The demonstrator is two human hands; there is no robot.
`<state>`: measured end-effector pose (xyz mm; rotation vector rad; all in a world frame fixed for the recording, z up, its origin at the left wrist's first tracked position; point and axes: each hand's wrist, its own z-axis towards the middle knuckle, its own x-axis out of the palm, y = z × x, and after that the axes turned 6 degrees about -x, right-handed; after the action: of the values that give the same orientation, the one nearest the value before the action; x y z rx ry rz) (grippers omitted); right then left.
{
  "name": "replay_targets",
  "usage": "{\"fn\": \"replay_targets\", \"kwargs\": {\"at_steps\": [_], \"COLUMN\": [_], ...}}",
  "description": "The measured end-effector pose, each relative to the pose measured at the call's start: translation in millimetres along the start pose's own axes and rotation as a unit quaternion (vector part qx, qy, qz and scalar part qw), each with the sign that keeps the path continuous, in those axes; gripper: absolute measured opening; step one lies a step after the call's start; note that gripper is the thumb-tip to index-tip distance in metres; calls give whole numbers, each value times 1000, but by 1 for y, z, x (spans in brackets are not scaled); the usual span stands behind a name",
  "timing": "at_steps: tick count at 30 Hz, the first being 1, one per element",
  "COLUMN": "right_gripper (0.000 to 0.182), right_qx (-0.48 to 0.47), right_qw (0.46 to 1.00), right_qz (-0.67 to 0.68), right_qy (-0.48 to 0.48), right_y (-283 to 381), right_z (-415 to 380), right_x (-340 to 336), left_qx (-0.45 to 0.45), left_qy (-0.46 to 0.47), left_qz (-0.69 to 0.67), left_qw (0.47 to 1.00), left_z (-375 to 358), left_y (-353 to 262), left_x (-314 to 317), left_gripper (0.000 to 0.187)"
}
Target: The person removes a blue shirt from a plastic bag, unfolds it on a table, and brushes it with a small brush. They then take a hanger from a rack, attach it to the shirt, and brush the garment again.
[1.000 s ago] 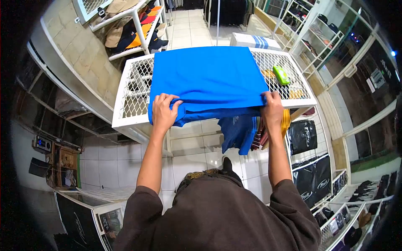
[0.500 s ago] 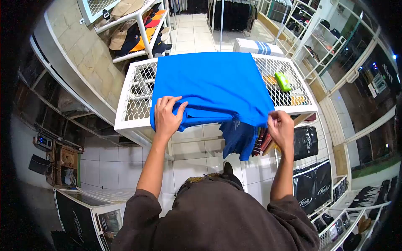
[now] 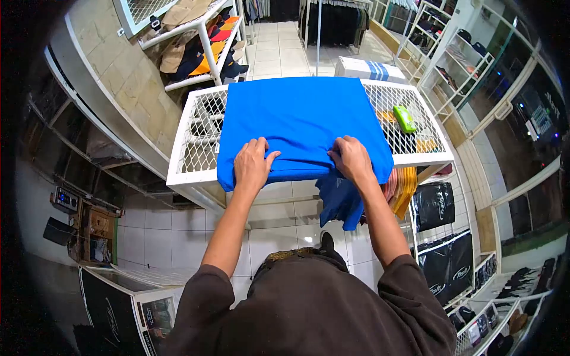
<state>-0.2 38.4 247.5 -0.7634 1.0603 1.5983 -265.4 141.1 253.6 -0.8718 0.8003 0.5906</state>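
A bright blue T-shirt (image 3: 297,107) lies spread over the white mesh-top table (image 3: 193,177), its near edge draped over the front rail. My left hand (image 3: 254,165) grips the cloth near the front left, with fingers curled over it and the thumb toward the middle. Closer to the center right, my right hand (image 3: 354,159) holds the cloth, thumb and fingers bunching it. Creases run across the fabric between both hands. The fingertips are partly hidden in the folds.
On the mesh at right sits a green packet (image 3: 405,119). Below the table hang a darker blue garment (image 3: 339,202) and yellow striped cloth (image 3: 405,190). A white box (image 3: 369,69) stands behind. Caps fill a rack (image 3: 209,50) at the back left.
My right hand has moved left from the shirt's right corner to nearer the middle of its front edge. My left hand has shifted slightly right. The shirt's front now hangs smoother.
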Motion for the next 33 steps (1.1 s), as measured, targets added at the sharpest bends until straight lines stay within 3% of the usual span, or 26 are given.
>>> {"fn": "replay_targets", "kwargs": {"at_steps": [4, 6, 7, 9, 12, 15, 17, 19, 22, 23, 24, 25, 26, 29, 30, 33], "right_gripper": [31, 48, 48, 72, 85, 92, 87, 81, 46, 43, 44, 43, 44, 55, 55, 41], "right_qx": [27, 67, 68, 122, 136, 133, 137, 137, 14, -13, -23, -32, -39, -70, -69, -49], "right_qw": [999, 992, 992, 974, 960, 959, 964, 969, 996, 996, 996, 996, 995, 991, 990, 991], "right_qz": [-30, -62, -61, -80, -81, -88, -81, -73, 92, 80, 62, 51, 43, 35, 34, 94], "right_qy": [10, 91, 90, 174, 230, 233, 213, 191, -10, -37, -61, -72, -83, -111, -115, -78], "right_y": [11, 16, 13, 6, -5, -8, -10, -13, -7, -3, 5, 12, 17, -5, -5, -3], "right_z": [5, 14, 18, 30, 42, 46, 42, 32, -15, -33, -50, -61, -70, -78, -77, -71], "right_x": [-12, -21, -22, -24, -24, -27, -28, -23, -7, -3, -6, -13, -17, -1, -4, -18], "left_qx": [45, 41, 37, 47, 51, 46, 43, 31, 37, 35, 56, 75, 71, 101, 104, 71], "left_qy": [-4, 20, 43, 64, 100, 120, 125, 50, 14, 13, 4, -3, 4, -74, -75, -96], "left_qz": [-8, -7, -7, -21, -36, -23, -12, 57, -14, -15, -37, -58, -58, -66, -65, -113], "left_qw": [999, 999, 998, 997, 993, 991, 991, 997, 999, 999, 998, 995, 996, 990, 990, 986], "left_z": [8, 13, 15, 25, 36, 44, 40, 25, -12, -25, -41, -51, -57, -66, -65, -64], "left_y": [9, 13, 15, 22, 30, 32, 32, 32, 49, 53, 55, 59, 67, 77, 78, 72], "left_x": [0, -3, -5, -5, -7, -11, -10, -4, -5, -14, -30, -39, -37, -32, -31, -33], "left_gripper": [42, 47, 53, 62, 77, 88, 92, 84, 74, 74, 62, 51, 51, 27, 27, 10]}}
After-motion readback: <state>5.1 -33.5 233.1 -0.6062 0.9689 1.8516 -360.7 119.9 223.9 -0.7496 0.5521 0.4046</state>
